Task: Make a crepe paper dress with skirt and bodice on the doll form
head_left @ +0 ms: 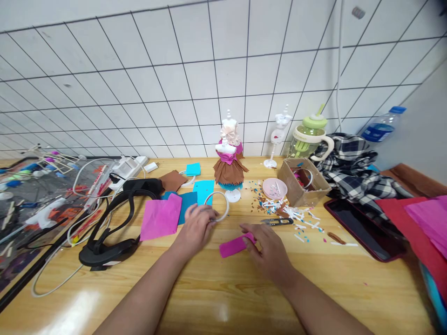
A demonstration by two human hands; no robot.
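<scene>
A thin white ring, which looks like a roll of narrow tape [227, 207], stands on edge above the table, pinched in the fingers of my left hand [197, 228]. Part of the ring is hidden behind those fingers. My right hand [267, 246] rests over the right end of a folded magenta strip [230, 248], its thumb and forefinger apart on it. Ahead of both hands stands a small white dress form [225, 149] in a pink top and a brown ruffled skirt [228, 172] with blue at the hem. Black thread snips [279, 222] lie beyond my right hand.
Pink [159, 218], blue and brown sheets lie left, near a black head strap [131, 209]. To the right are a pink dish [274, 189], white paper scraps [303, 214], a cardboard box [303, 186], a bare dress form [279, 135], a green cup [309, 137] and a phone [363, 228].
</scene>
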